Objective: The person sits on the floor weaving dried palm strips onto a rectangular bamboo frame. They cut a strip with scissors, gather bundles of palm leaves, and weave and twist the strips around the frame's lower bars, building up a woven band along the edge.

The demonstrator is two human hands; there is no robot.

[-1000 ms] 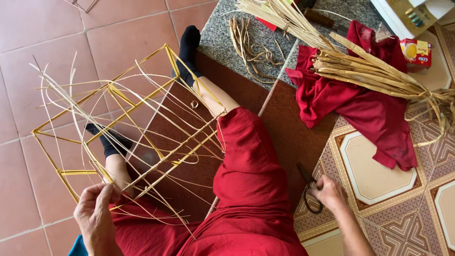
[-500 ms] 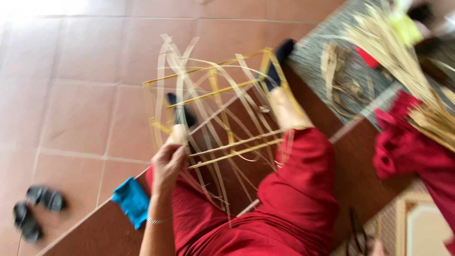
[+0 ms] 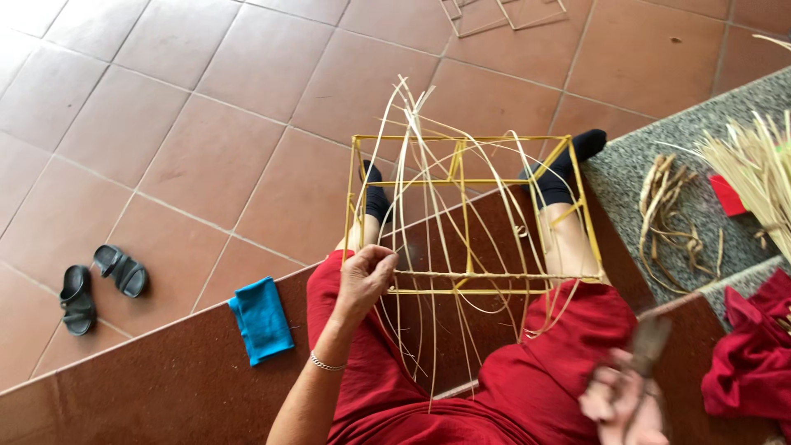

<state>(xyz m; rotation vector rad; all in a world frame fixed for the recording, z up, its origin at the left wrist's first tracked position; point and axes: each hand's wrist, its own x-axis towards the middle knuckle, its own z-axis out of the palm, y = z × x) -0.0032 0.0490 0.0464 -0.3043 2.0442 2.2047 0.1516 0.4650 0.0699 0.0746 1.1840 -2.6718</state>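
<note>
Left hand [image 3: 365,278], grip pinched on the near left edge of a yellow box-shaped frame [image 3: 474,216] that rests over the lap and shins of the seated person. Right hand [image 3: 624,401], blurred; grip wrapped around a dark, blurred tool [image 3: 650,346], kind not discernible, held clear of the frame at the lower right.

Frame: rectangular skeleton of thin yellow rods, complete on all visible edges. Pale cane strips [image 3: 428,189] run lengthwise through it, about a dozen, bowed and loose. Their far ends fan beyond the top edge; their near ends hang past the lower crossbar over the red garment [image 3: 527,387]. No crosswise weaving shows between the strips. Judged state: skeleton built and uprights threaded, walls not yet filled, strip ends untrimmed.

Surroundings: a bundle of straw-coloured strips [image 3: 754,169] and a small coil of darker offcuts [image 3: 669,216] on the grey stone step [image 3: 634,177] to the right; red cloth [image 3: 750,358] beside them; folded blue cloth [image 3: 261,318] on the dark ledge at left; 2 black sandals [image 3: 100,284] on the tiled floor [image 3: 206,115].
</note>
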